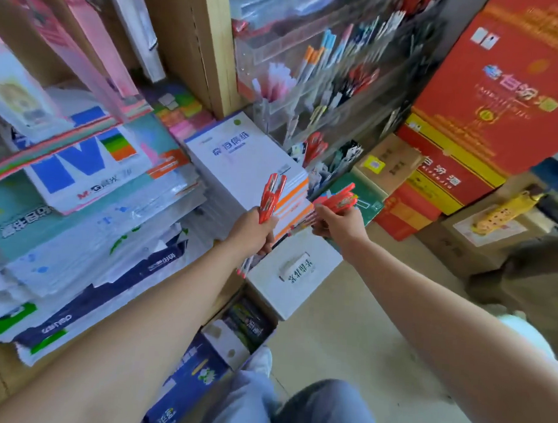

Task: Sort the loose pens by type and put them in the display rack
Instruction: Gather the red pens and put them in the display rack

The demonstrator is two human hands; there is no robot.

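Observation:
My left hand (252, 232) grips a bunch of red-capped pens (272, 196), caps up, their tips poking out below the fist. My right hand (338, 225) grips a second bunch of red-capped pens (337, 199), caps pointing up and right toward the rack. The clear tiered display rack (334, 95) stands just beyond both hands, its slots filled with orange, pink, black, red and white pens. A slot of red pens (315, 145) sits low in the rack, a little above my right hand.
Stacked white letter pads (241, 155) lie beside the rack on the left. Wrapped paper packs (80, 202) fill the left shelf. Red cartons (500, 93) and brown boxes (388, 165) stand at right. A white box (294, 272) and open boxes sit on the floor below my hands.

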